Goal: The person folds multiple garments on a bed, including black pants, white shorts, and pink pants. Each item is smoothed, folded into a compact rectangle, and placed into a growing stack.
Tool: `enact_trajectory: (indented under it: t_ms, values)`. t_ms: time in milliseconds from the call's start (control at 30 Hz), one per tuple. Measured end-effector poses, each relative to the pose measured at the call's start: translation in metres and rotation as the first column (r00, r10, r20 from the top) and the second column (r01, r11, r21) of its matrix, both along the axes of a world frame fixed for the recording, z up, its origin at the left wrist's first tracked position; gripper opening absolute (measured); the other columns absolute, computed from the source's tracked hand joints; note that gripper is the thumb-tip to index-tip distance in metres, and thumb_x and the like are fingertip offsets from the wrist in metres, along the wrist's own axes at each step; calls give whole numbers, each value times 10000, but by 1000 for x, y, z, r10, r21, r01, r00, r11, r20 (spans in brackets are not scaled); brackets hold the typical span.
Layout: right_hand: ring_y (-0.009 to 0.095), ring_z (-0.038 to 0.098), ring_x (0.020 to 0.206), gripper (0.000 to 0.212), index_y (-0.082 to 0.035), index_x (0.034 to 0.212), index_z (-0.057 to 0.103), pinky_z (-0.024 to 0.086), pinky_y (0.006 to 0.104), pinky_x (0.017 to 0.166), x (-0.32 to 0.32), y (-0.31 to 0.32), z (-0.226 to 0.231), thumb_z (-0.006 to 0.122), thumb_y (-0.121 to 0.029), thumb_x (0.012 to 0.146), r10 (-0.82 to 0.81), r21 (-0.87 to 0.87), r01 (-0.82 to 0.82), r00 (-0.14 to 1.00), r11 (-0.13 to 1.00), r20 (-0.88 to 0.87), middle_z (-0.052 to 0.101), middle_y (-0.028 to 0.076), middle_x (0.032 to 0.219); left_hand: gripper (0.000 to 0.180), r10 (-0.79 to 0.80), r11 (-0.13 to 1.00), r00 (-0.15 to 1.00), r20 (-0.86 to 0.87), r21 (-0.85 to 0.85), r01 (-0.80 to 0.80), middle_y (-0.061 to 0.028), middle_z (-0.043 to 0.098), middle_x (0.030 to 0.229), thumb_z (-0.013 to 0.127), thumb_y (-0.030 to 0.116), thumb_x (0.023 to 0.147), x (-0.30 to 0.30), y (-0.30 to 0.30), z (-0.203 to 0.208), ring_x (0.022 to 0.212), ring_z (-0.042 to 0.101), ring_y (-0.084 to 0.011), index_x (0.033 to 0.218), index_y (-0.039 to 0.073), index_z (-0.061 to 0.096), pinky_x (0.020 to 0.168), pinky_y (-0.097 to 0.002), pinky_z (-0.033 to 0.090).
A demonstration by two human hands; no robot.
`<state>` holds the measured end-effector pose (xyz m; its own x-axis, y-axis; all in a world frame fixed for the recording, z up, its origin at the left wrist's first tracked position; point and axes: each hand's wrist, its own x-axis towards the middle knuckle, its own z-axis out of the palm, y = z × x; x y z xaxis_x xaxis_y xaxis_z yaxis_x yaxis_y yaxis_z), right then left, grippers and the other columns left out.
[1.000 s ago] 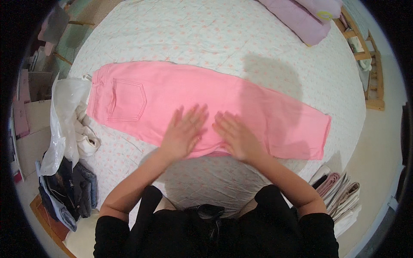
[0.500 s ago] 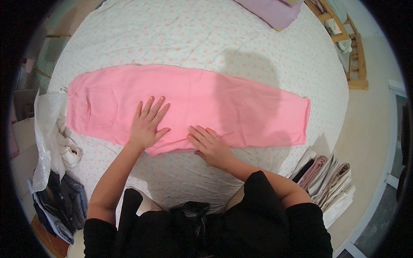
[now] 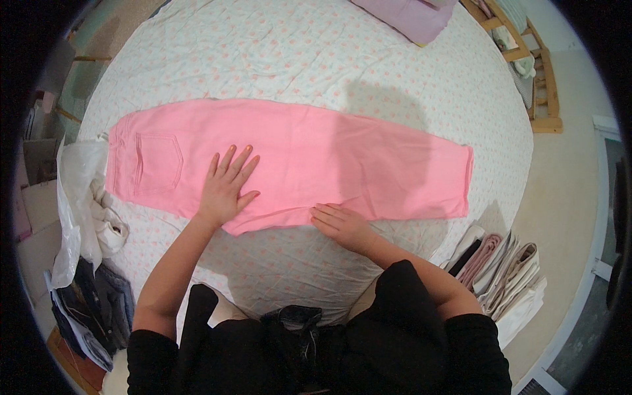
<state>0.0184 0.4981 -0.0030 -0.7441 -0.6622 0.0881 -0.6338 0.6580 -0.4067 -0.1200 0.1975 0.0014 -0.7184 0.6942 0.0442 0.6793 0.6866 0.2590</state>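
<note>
Pink jeans lie folded lengthwise across the bed, waistband and back pocket at the left, hems at the right. My left hand rests flat on the upper leg, fingers spread, holding nothing. At the near edge of the jeans, right of the crotch point, my right hand lies with its fingers stretched out side by side over the fabric. Its thumb is hidden. Small creases show in the cloth around that hand, and a shadow falls over the lower leg.
A patterned white sheet covers the bed. Folded trousers stand in a row at the right; dark jeans and a clear plastic bag are at the left. Lilac fabric lies at the far edge, near a wooden rack.
My right hand has slid right and a little toward me, off the leg's surface to its near edge. The left hand stays in place on the jeans.
</note>
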Motion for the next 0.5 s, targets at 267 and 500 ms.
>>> enact_trajectory:
  t_ms: [267,500]
  values:
    - [284,385,1357,626,-48,1355,475,283,442,1127,6,26,13,671,-287,810,-384,160,377,923,912,11,421,135,1456,693,-8,1000,999,43,-6,9,-38,297,1545,607,442,846,-1,-3,2,1426,245,-302,1454,192,388,1145,-533,177]
    - [300,375,1364,681,-49,1369,464,285,441,1125,4,-26,20,695,-280,772,-211,85,204,974,975,80,408,118,1468,766,-12,995,978,207,101,-10,-91,260,1559,672,389,805,37,40,15,1440,216,-314,1462,145,362,1144,-561,148]
